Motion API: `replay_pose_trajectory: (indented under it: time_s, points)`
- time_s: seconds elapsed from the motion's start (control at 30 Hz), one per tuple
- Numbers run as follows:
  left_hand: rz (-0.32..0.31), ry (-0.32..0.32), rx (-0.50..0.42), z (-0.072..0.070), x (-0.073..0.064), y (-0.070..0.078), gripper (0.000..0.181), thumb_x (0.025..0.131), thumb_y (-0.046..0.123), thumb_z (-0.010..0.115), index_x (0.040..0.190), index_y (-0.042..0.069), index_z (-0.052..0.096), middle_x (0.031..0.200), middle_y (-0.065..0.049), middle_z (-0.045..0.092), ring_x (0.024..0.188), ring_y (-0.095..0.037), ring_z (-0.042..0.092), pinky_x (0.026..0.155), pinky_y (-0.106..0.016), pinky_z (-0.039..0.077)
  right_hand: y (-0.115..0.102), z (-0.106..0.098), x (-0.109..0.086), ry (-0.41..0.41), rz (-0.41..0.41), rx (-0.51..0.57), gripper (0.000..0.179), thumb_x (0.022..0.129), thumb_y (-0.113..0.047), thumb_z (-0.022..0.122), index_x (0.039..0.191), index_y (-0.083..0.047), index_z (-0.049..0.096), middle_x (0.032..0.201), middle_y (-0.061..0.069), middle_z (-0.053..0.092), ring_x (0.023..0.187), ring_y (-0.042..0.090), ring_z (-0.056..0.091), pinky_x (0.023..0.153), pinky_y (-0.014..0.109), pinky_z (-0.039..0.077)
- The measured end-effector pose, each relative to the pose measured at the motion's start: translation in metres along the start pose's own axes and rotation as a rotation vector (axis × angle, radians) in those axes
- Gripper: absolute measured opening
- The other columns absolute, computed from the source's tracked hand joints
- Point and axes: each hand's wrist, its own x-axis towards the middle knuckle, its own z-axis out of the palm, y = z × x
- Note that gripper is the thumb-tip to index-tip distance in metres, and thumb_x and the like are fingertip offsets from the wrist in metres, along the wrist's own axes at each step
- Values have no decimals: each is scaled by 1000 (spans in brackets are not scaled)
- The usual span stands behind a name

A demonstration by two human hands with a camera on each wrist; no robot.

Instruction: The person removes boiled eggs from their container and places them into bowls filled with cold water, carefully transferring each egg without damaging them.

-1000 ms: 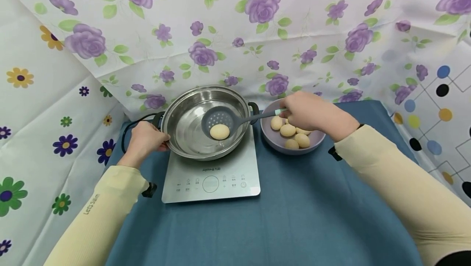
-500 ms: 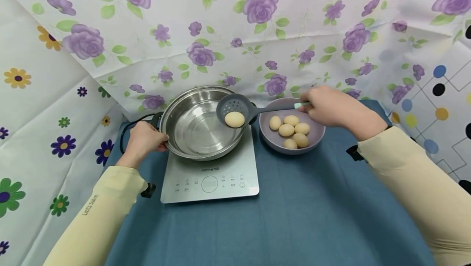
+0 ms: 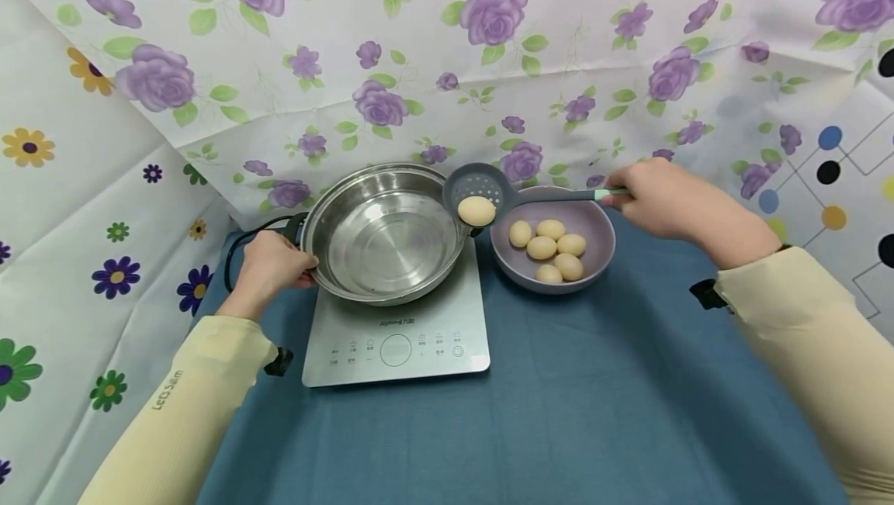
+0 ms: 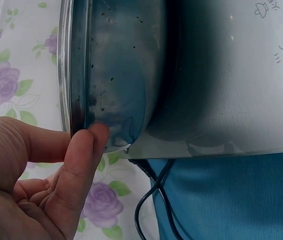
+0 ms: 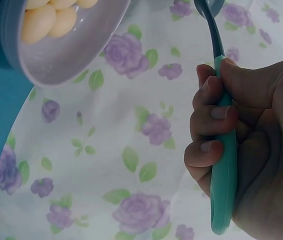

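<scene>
My right hand (image 3: 667, 198) grips the mint-green handle (image 5: 225, 165) of a grey slotted skimmer (image 3: 552, 194), fingers wrapped round it. One egg (image 3: 477, 211) lies in the skimmer's perforated bowl, held up over the pan's right rim, beside the bowl of eggs. My left hand (image 3: 274, 268) pinches the left side of a wide stainless steel pan (image 3: 380, 237), by its black side handle. In the left wrist view the thumb and fingers (image 4: 84, 155) close on the pan's rim (image 4: 65, 65). The inside of the pan holds no egg.
The pan stands on a white induction cooker (image 3: 396, 365). Right of it, a mauve bowl (image 3: 594, 268) holds several eggs (image 3: 542, 247). A black cord (image 3: 233, 257) runs behind my left hand. Blue cloth (image 3: 559, 396) covers the table; flowered sheets (image 3: 447, 47) hang behind.
My right hand has moved right, carrying the skimmer and its egg from over the pan's middle to its right rim. The left hand stays on the pan.
</scene>
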Motion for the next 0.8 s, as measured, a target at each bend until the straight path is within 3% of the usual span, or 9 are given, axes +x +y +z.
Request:
replay_pose_trajectory:
  time_s: [0.17,0.53,0.8]
  points:
    - [1,-2,2,0,1,0,27,85,26,61,77,3,72,64,-5,71,59,-14,69,87,-51,50,11,1,-6,6,28,7,30,97,-25,48,117,-7,62,99,11,66,71,18,57,61,33,44]
    - [-2,-11,-11,0,1,-1,26,85,26,61,78,3,72,64,-4,71,60,-14,69,86,-51,50,32,5,-19,24,58,9,25,97,-24,49,109,-8,64,78,5,60,57,18,48,54,31,38]
    - [1,-18,-18,0,1,0,27,85,26,61,79,2,72,65,-5,71,60,-14,70,86,-50,50,45,12,-25,29,82,2,23,98,-25,47,85,-12,60,65,7,49,52,19,43,51,31,34]
